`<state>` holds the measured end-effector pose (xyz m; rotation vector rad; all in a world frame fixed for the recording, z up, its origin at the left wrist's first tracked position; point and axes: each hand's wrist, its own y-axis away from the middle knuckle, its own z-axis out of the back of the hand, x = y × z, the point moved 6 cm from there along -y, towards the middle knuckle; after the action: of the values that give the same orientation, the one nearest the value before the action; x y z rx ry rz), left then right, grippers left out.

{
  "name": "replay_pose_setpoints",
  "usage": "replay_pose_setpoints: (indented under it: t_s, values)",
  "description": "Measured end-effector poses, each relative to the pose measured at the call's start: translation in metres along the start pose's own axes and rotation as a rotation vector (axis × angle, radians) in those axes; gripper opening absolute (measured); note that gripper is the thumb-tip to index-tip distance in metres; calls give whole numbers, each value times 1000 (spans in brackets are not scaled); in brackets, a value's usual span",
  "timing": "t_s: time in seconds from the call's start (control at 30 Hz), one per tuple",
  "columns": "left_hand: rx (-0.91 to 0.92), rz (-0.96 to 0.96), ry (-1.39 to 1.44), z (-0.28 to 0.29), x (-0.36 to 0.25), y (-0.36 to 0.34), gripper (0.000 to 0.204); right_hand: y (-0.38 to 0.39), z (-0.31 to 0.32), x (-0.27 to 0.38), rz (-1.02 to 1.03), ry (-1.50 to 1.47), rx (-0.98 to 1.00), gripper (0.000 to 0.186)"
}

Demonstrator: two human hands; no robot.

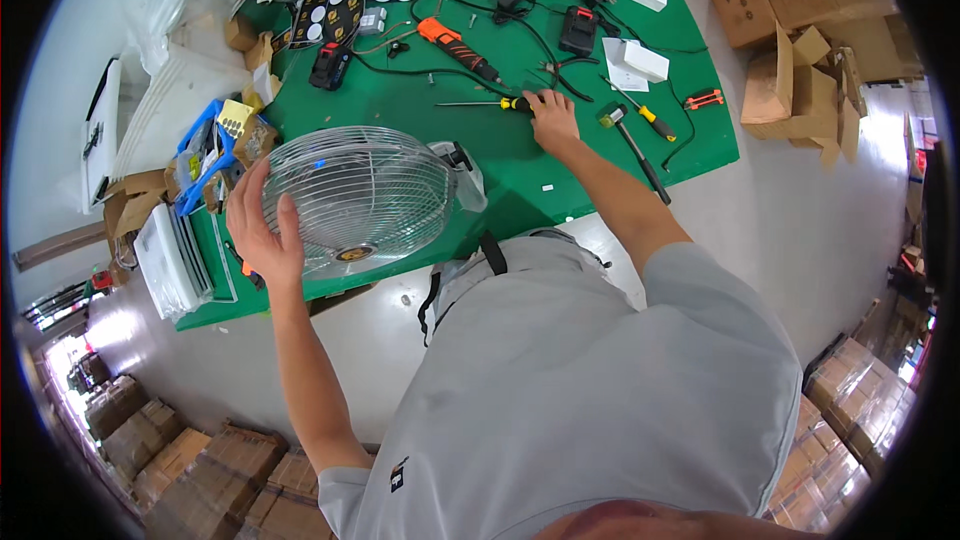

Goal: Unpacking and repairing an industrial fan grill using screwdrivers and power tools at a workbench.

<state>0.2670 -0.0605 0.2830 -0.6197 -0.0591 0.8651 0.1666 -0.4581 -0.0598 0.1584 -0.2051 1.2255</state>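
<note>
The left hand [265, 230] is half open at left, fingers spread and resting against the wire cage of a fan [360, 195], which lies left of centre on the green table [400, 107]. Farther up, the right hand [553, 122] curls its fingers over the handle of a screwdriver [512, 103], shaft pointing left. A hammer [638, 150] lies to its right; an orange tool [455, 47] and a black battery [578, 32] lie beyond, among tangled cables. The left forearm rises nearly upright from lower left; the right slants up and leftward.
</note>
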Motion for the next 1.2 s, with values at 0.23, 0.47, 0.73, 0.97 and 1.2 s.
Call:
replay_pose_setpoints:
  t_s: [0.23, 0.47, 0.73, 0.97, 1.2]
  values:
    - [-20, 32, 11, 0, 7, 0, 40, -12, 73, 44, 346, -339, 21, 46]
    - [-47, 51, 12, 2, 10, -2, 38, -54, 232, 114, 246, -1356, -452, 28]
    - [-76, 47, 21, 6, 9, 0, 37, -72, 377, 240, 1117, -1985, 352, 46]
    - [-58, 42, -15, 5, 7, 0, 36, -111, 345, 304, 557, -1445, -253, 58]
    - [-93, 36, -25, 4, 13, 1, 36, -97, 331, 330, 679, -1145, -193, 60]
